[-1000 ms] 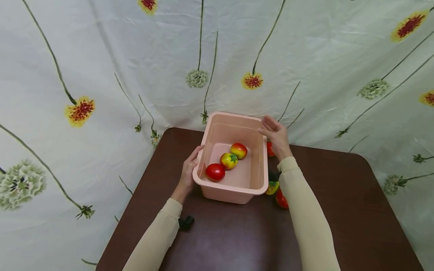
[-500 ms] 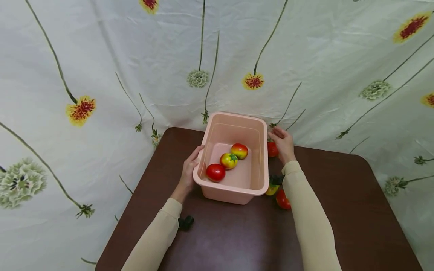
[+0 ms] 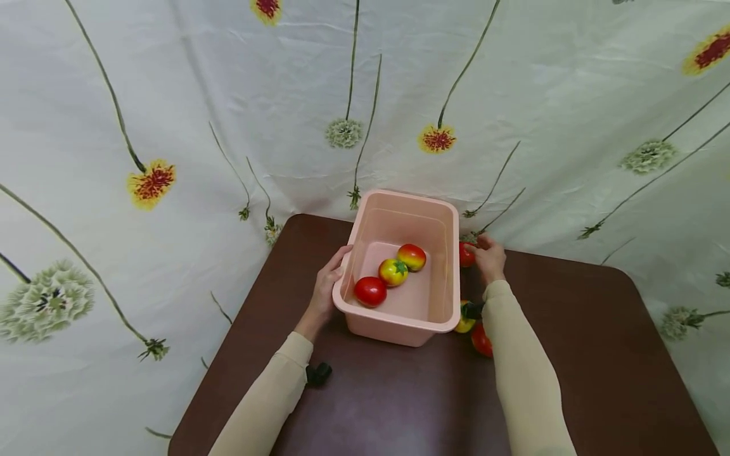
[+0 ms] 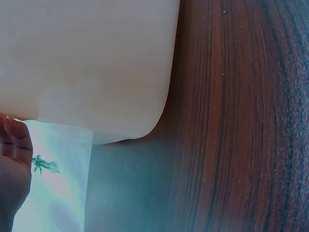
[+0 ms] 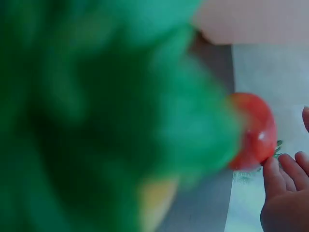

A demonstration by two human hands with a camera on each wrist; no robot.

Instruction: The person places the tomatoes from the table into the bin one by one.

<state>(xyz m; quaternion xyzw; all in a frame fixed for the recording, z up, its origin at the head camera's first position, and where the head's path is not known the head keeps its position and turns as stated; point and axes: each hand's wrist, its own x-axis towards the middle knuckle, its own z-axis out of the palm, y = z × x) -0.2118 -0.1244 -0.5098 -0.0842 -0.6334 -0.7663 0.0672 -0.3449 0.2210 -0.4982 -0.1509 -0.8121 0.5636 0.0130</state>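
Note:
A pink plastic bin point(image 3: 388, 326) stands on the table with 3 glossy tomatoes in it: one red point(image 3: 371, 292), one yellow with a green calyx point(image 3: 393, 272), one red and yellow point(image 3: 412, 257). My left hand point(image 3: 324, 292) holds the bin's left rim; in the left wrist view its fingers point(image 4: 18, 137) lie against the pink wall. Beyond the bin's right side, my right hand point(image 3: 492, 261) reaches a red tomato point(image 3: 466, 254) with loosely extended fingers. In the right wrist view, a fingertip meets or nearly meets this tomato point(image 5: 253, 130); no grip shows.
Right of the bin lie a yellow fruit point(image 3: 464, 324) and a red one point(image 3: 481, 341), partly hidden by the right sleeve and wrist camera. A blurred green shape point(image 5: 120, 111) fills much of the right wrist view. A flowered cloth point(image 3: 296, 95) hangs behind the brown table point(image 3: 582, 329).
My right hand has moved from above the bin's far right corner down and outward to the red tomato. The left hand stays on the rim. The head view has shifted slightly.

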